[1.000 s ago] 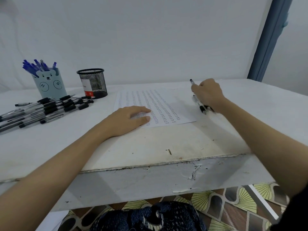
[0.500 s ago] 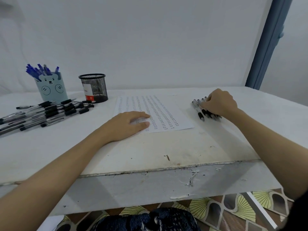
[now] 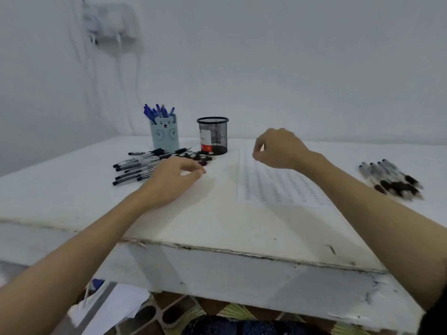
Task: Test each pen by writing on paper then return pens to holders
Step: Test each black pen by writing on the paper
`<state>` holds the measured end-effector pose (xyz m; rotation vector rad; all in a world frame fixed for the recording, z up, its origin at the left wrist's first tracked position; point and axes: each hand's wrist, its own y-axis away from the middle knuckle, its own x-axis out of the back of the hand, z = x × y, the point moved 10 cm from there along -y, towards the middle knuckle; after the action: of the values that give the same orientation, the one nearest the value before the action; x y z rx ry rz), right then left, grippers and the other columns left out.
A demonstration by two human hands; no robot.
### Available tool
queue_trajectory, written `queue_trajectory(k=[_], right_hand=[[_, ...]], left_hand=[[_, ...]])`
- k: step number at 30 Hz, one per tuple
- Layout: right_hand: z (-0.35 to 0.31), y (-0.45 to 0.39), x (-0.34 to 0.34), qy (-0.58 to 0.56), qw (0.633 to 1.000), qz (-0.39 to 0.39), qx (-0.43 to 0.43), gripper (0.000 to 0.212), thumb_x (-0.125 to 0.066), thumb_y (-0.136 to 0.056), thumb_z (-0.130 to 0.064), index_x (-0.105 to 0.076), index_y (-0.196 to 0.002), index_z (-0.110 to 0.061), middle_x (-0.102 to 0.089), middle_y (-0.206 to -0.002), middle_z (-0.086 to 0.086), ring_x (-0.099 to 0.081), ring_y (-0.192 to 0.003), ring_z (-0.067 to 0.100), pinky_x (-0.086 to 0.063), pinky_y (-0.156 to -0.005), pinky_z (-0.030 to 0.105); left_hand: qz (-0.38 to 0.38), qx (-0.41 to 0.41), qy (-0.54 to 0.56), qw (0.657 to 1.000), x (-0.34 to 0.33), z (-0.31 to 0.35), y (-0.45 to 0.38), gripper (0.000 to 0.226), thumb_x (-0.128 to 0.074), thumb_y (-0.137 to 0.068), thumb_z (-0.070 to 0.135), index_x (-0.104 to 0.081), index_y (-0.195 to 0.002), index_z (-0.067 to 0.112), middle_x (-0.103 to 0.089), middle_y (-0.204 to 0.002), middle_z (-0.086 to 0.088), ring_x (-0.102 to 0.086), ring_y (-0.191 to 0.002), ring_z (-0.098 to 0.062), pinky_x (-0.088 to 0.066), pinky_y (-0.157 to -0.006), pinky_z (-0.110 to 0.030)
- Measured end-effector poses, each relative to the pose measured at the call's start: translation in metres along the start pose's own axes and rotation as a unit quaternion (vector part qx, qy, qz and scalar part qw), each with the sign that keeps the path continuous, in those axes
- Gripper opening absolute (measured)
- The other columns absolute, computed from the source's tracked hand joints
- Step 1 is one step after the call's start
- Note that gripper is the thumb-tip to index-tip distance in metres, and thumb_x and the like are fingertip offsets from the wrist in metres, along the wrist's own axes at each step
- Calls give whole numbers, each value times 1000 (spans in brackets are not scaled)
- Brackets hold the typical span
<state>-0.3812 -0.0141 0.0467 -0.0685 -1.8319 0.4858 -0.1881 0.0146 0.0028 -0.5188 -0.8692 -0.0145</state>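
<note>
From the head camera, we are looking down across a white table (image 3: 169, 228) with both arms reaching forward. Our left hand (image 3: 173, 181) is hovering low over the tabletop, fingers loosely curled and gripping nothing that we can see, its fingertips (image 3: 199, 171) pointing toward the spread of black pens (image 3: 145, 165) lying flat just beyond it. Those pens are lying with their long axes running roughly left to right, slightly fanned, and the nearest ends are sitting just beside the left fingertips. Our right hand (image 3: 278, 148) is hanging above the far edge of the sheet of paper (image 3: 278, 187), fingers curled inward; whether it is pinching anything small we cannot tell, but no pen is showing in it. Behind the pile, the bear-faced holder (image 3: 165, 136) is standing full of blue pens (image 3: 158, 112), and the black mesh holder (image 3: 213, 136) is standing just beside it, apparently without pens. A second bundle of black pens (image 3: 391, 178) is lying well apart to the right of the paper. We are judging that the left hand, being much nearer the untested pile, is best placed for the coming pickup, reaching forward and slightly left across the pens' long axes.
</note>
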Motion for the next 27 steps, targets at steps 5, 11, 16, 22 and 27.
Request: queue_trajectory(k=[5,11,16,22,27], right_hand=[[-107,-23,-61,-39,988,-66,136,38,-49,-86,-5,-64,-119,-16,-61,-122,5,-50,-118,25,-43,-98,31],[-166,-43,-100,-42,985,-27,165,30,-53,-86,-8,-63,-112,-17,-55,-117,10,-54,-102,26,-43,-80,29],[-175,-44,-99,14,982,14,190,17,-56,-85,-4,-63,-98,-13,-53,-107,10,-54,-93,27,-36,-69,28],[-176,-40,-103,21,980,-14,198,28,-54,-85,1,-59,-109,-12,-52,-109,10,-55,-95,28,-45,-76,32],[-175,-42,-103,18,980,-18,197,23,-58,-84,-2,-63,-104,-13,-53,-110,8,-55,-100,26,-36,-69,28]], left_hand=[[67,54,-54,995,69,-57,42,17,-56,-92,22,-72,-91,23,-65,-88,17,-57,-86,3,-38,-71,-9],[64,74,-69,993,86,-96,63,13,-59,-89,19,-72,-91,23,-65,-96,11,-57,-92,-2,-35,-70,-4],[54,45,-82,994,82,-92,61,12,-61,-88,15,-71,-93,20,-63,-98,8,-56,-90,2,-32,-72,2],[57,35,-92,994,83,-90,62,13,-60,-88,15,-71,-95,16,-62,-98,8,-56,-90,-2,-31,-71,1],[57,38,-93,993,83,-92,61,12,-60,-89,17,-70,-95,19,-61,-97,10,-54,-90,-2,-31,-71,1]])
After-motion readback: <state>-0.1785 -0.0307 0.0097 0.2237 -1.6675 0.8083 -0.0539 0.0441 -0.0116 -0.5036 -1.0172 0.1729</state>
